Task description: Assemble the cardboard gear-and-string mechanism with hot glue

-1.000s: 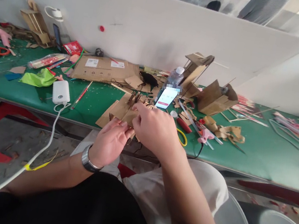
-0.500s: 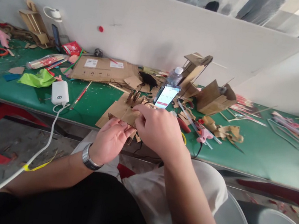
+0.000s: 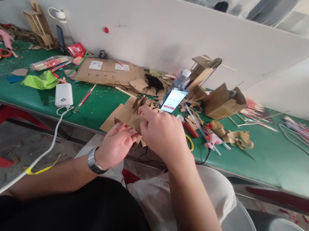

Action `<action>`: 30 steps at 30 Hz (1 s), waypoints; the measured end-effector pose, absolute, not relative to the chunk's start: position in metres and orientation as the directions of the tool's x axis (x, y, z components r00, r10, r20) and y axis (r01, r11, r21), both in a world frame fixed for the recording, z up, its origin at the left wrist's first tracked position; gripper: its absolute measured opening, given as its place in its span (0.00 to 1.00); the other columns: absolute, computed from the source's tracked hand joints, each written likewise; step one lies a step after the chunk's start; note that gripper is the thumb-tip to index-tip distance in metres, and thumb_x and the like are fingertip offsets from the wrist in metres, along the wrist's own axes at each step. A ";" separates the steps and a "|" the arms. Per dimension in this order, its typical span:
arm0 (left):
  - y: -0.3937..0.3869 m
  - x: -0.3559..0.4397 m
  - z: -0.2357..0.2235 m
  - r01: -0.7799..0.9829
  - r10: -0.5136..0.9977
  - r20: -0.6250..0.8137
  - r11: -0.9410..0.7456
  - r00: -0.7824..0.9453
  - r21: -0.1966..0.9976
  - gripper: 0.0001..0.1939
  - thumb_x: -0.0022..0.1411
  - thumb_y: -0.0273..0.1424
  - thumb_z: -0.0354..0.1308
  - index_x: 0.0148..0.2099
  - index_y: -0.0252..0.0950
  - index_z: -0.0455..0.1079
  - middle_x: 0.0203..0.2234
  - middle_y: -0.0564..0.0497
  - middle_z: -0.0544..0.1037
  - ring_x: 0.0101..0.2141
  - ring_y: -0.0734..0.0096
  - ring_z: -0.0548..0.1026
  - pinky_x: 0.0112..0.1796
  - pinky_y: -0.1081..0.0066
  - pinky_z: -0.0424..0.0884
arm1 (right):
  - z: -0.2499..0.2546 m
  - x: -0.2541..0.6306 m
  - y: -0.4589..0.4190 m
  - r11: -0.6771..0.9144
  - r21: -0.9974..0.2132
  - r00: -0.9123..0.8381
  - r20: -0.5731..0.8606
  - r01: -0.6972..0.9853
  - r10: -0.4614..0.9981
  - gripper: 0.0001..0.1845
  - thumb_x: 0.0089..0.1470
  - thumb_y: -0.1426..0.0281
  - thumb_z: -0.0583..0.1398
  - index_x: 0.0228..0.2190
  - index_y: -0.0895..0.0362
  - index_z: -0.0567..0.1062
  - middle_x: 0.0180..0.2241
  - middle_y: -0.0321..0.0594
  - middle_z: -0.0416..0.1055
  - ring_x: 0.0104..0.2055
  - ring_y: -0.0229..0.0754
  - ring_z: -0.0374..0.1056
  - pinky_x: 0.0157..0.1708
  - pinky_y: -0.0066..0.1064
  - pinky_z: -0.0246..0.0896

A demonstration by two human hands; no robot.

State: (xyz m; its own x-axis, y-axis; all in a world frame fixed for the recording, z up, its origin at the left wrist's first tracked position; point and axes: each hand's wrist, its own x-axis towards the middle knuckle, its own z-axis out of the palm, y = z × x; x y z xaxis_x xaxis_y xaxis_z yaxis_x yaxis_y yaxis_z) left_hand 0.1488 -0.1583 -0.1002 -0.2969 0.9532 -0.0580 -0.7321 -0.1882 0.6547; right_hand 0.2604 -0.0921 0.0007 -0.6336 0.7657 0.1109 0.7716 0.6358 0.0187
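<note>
- Little has moved since half a second ago: the whole view shifts slightly, while both hands keep nearly the same place on the cardboard piece (image 3: 128,116).
- Surroundings, far side: phone (image 3: 173,101) with lit screen leans just beyond the right hand (image 3: 166,133); clear bottle (image 3: 181,80) directly behind it. Cardboard tower (image 3: 202,72) and open cardboard box (image 3: 222,103) stand farther back, toward the right.
- Surroundings, right: red-handled tool (image 3: 189,129), yellow loop (image 3: 190,142) partly covered by the right hand, and pink glue gun (image 3: 212,140) crowd the green bench (image 3: 256,149).
- Surroundings, left: white device (image 3: 64,95) with white cable (image 3: 55,134), red pencil (image 3: 85,98), green sheet (image 3: 41,79); large flat cardboard (image 3: 108,73) lies behind these.
- Obstruction: phone and loose scraps sit close around the far side of the work; the right hand itself hides the piece's right part.
- Cardboard piece lies between the two hands, at the near edge of the bench, with small upright brown parts (image 3: 141,103) at its far side.
- Left hand (image 3: 116,144): palm turned up, thumb and fingers drawn together, pinching the near edge of the piece; exact contact partly hidden.
- Right hand: index finger bent, its tip at the upright parts; remaining fingers curl out of sight, so cannot tell whether they pinch anything.
</note>
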 end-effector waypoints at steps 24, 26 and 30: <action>-0.156 0.146 -0.108 -0.728 0.940 -0.072 -0.207 -0.333 0.654 0.15 0.51 0.25 0.74 0.26 0.39 0.68 0.28 0.58 0.79 0.36 0.70 0.79 0.45 0.62 0.76 | -0.001 0.258 -0.094 0.640 0.058 -0.641 0.119 0.767 0.758 0.21 0.66 0.71 0.51 0.53 0.51 0.79 0.35 0.49 0.82 0.36 0.52 0.78 0.29 0.34 0.50; -0.155 0.144 -0.114 -0.700 0.936 -0.054 -0.220 -0.347 0.679 0.15 0.52 0.26 0.75 0.27 0.39 0.69 0.30 0.58 0.81 0.37 0.71 0.80 0.46 0.62 0.75 | -0.001 0.258 -0.096 0.646 0.072 -0.650 0.122 0.760 0.750 0.20 0.66 0.72 0.52 0.52 0.52 0.78 0.35 0.49 0.82 0.36 0.52 0.79 0.29 0.34 0.50; -0.153 0.143 -0.122 -0.665 0.929 -0.021 -0.248 -0.368 0.704 0.14 0.54 0.29 0.76 0.31 0.41 0.71 0.34 0.57 0.83 0.41 0.69 0.81 0.49 0.60 0.75 | 0.001 0.259 -0.098 0.660 0.060 -0.661 0.128 0.749 0.739 0.20 0.65 0.72 0.52 0.51 0.53 0.79 0.34 0.49 0.81 0.35 0.51 0.78 0.29 0.35 0.49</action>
State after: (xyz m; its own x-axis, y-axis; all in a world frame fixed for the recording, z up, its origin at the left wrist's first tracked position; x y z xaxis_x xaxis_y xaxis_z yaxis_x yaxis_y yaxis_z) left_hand 0.1426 -0.1527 -0.1217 -0.3683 0.9295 -0.0212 -0.6652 -0.2475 0.7044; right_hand 0.2590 -0.0982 0.0010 -0.6615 0.7389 0.1283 0.7489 0.6599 0.0603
